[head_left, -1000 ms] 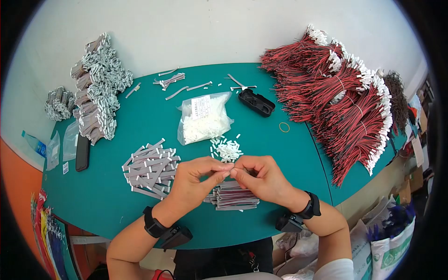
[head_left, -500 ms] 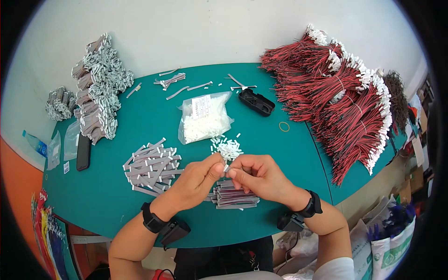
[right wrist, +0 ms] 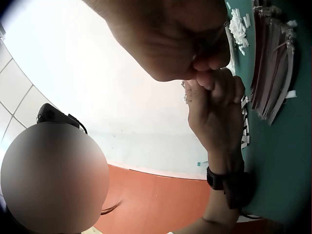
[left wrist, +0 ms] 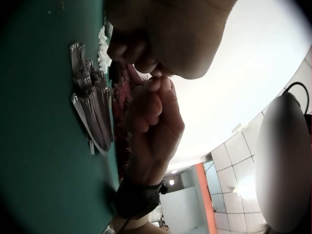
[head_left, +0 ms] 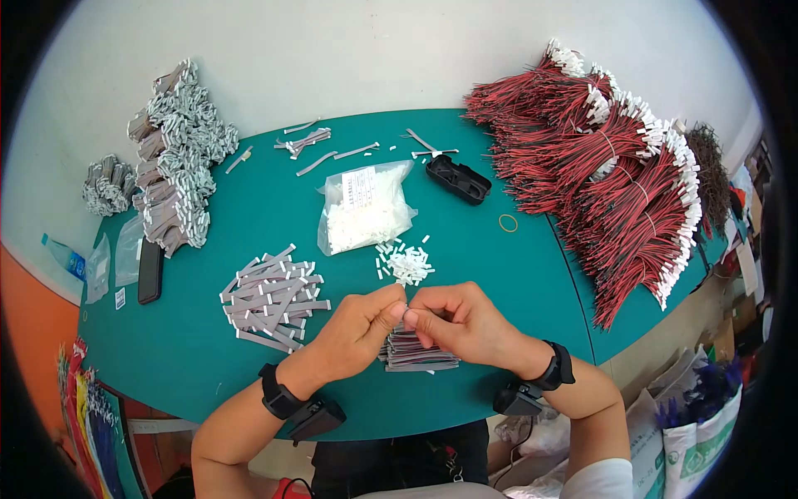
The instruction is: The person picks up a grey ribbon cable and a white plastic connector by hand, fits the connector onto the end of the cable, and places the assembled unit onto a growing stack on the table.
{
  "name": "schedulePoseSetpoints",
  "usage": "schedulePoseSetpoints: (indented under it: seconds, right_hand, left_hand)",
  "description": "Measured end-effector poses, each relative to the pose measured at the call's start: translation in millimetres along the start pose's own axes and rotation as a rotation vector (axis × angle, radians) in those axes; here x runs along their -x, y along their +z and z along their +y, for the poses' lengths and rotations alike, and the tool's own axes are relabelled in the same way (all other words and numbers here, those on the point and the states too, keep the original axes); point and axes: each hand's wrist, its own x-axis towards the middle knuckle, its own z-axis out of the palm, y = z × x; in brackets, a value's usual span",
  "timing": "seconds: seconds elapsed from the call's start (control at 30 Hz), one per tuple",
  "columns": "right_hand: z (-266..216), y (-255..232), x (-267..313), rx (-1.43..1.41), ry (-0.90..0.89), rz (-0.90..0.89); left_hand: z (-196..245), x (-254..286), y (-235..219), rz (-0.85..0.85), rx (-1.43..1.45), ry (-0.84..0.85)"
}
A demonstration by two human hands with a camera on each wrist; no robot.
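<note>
The left hand [head_left: 359, 328] and right hand [head_left: 465, 320] meet over the table, their thumbs and index fingers pinching at one spot. A small white connector sits between the fingertips, almost wholly hidden by them now. Just below the hands lies a stack of grey ribbon cables [head_left: 420, 353], partly covered by the right hand. Beyond the fingertips is a small heap of white connectors [head_left: 409, 264]. Left of the left hand, a loose pile of grey ribbon cables [head_left: 274, 301] shows white connectors on the ends. In the left wrist view, the stacked cables [left wrist: 95, 109] have bare metal-looking tips.
A clear bag of white connectors [head_left: 366, 208] lies mid-table beside a black open case [head_left: 457, 180]. Bundled red-and-black wires [head_left: 615, 175] fill the right side; bundled grey cables [head_left: 174, 158] stand at the left. A dark phone [head_left: 150, 270] and rubber band [head_left: 508, 223] lie on the table.
The white connector that showed between the fingertips half a second ago is now mostly covered. The left hand has turned and shifted slightly toward the body; the right hand has hardly moved.
</note>
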Motion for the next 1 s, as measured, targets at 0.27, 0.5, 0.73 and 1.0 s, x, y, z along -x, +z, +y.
schedulePoseSetpoints:
  seconds: [0.27,0.5,0.73,1.0]
  right_hand:
    - [-0.7,-1.9,-4.6,-0.029,0.026,-0.001]
    - [5.1,-2.9,-6.2,-0.086,0.063,-0.039]
    - [4.3,-1.6,-6.8,-0.113,0.105,-0.050]
    - [6.3,-1.1,-5.1,-0.125,0.081,-0.040]
  left_hand:
    - [-2.3,-2.4,-3.7,-0.044,0.300,-0.108]
    - [-2.1,-3.5,-8.1,-0.002,0.262,-0.081]
    - [-1.0,-2.3,-4.6,0.006,0.209,-0.088]
    - [-4.7,-0.5,-0.6,0.031,0.121,-0.067]
